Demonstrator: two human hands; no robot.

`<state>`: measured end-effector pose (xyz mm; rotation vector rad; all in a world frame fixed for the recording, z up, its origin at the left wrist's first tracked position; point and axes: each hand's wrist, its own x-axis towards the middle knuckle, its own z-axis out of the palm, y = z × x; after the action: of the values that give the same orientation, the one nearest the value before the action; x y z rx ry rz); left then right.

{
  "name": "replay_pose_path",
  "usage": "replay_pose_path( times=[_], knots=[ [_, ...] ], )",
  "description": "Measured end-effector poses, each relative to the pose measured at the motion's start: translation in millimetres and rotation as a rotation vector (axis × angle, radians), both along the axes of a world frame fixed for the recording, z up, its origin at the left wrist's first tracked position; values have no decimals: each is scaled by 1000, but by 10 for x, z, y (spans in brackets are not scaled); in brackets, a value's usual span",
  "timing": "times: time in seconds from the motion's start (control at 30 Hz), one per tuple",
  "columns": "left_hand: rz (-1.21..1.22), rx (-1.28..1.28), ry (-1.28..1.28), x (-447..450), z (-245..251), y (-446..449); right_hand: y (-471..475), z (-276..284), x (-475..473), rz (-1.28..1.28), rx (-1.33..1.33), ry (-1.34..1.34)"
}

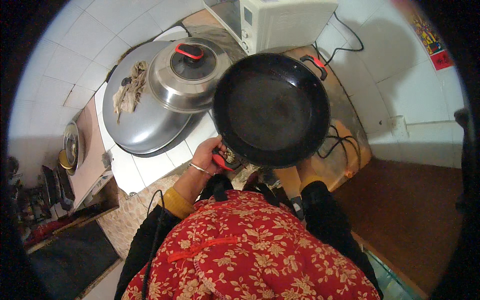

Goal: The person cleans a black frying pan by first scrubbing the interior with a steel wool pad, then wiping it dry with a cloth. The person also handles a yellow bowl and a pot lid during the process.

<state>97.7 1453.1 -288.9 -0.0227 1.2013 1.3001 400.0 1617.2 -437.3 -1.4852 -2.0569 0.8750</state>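
A large black pan (272, 108) with red-and-black side handles is held up before me, its inside facing the camera. My left hand (210, 152) is at its lower left rim, beside the near handle (226, 162), with the thumb up; how the fingers grip is partly hidden. Of my right hand (304, 168) only a part by the wrist shows below the pan's lower right rim; its fingers are hidden behind the pan. The far handle (315, 66) sticks out at the upper right. Left of the pan, a steel lid (161, 88) with a red-and-black handle overlaps a larger domed metal lid (150, 131).
A crumpled cloth (131, 90) lies on the large lid, on a white tiled counter (153, 168). A cream microwave oven (288, 24) stands behind the pan. A black cable (343, 140) lies at right, near a brown surface (405, 217). A metal bowl (78, 144) is at far left.
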Motion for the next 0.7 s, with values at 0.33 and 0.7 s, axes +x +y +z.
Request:
replay_pose_path(
  times=[0.33, 0.7],
  knots=[
    [8, -24, 48, -41, -51, 17, -233, 40, 177, 62, -55, 19],
    [25, 11, 92, -38, -12, 20, -275, 500, 551, -39, 157, -223]
  ],
)
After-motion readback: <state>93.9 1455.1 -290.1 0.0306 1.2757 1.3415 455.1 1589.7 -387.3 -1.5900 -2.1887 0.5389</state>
